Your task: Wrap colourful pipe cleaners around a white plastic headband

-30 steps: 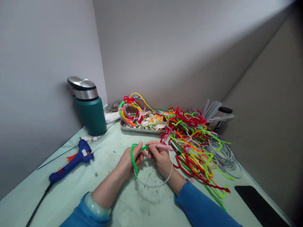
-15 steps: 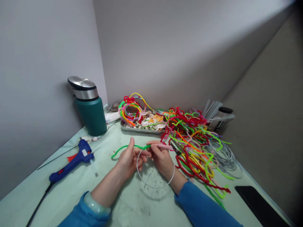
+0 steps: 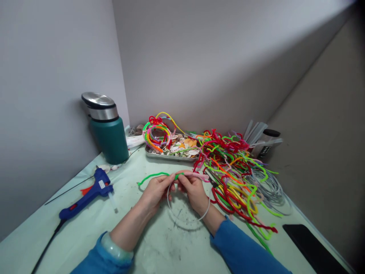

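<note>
Between my hands is a thin whitish wire ring [image 3: 186, 228], its lower arc hanging over the table. A green pipe cleaner [image 3: 152, 176] crosses the top of the ring, with its loose end curling out to the left. My left hand [image 3: 156, 190] pinches this green strand between thumb and fingers. Close beside it, my right hand [image 3: 194, 190] grips the ring where green meets a pink fuzzy wrapping [image 3: 196, 174]. The fingertips hide part of the join. Both hands are just above the tabletop, nearly touching.
A blue glue gun [image 3: 88, 194] and a green bottle [image 3: 110, 139] are on the left. Behind my hands, a metal tray [image 3: 171, 156] holds shells and colourful rings. Tangled pipe cleaners [image 3: 228, 152], a grey wire coil [image 3: 270, 190] and a black flat object [image 3: 310, 243] occupy the right.
My left hand has moved right and closed its raised thumb onto the green pipe cleaner. The strand's free end has shifted slightly right and up.
</note>
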`<state>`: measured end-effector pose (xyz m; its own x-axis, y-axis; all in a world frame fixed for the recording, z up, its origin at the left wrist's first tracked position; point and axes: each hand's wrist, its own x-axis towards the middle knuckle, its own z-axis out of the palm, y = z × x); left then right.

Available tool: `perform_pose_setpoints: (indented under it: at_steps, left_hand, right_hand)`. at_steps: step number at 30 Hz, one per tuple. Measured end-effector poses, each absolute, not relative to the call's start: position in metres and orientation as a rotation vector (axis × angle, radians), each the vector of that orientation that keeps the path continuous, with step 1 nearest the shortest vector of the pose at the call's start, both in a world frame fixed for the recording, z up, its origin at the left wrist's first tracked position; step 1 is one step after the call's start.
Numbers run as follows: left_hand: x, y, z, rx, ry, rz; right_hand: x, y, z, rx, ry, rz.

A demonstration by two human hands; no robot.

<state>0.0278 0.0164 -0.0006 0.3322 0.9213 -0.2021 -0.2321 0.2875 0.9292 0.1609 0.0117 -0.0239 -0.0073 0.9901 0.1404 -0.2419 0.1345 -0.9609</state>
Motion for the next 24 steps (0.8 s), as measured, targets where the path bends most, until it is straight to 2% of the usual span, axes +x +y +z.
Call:
perform_pose_setpoints:
  at_steps: [8, 14, 24]
  left_hand:
    - [0.0302, 0.0168, -0.0010, 0.995, 0.968, 0.899]
    - [0.0325, 0.0161, -0.0062, 1.487, 1.286, 1.134]
    - [0.0289, 0.0112, -0.0063, 2.012, 1.236, 1.374]
  right_hand:
    - [0.1606, 0.0090, -0.0209, -0.970, -1.175, 1.126]
    - [0.1612, 0.0147, -0.0281, -1.043, -1.036, 0.989]
    - [0.1614, 0.0159, -0.0277, -1.065, -1.014, 1.007]
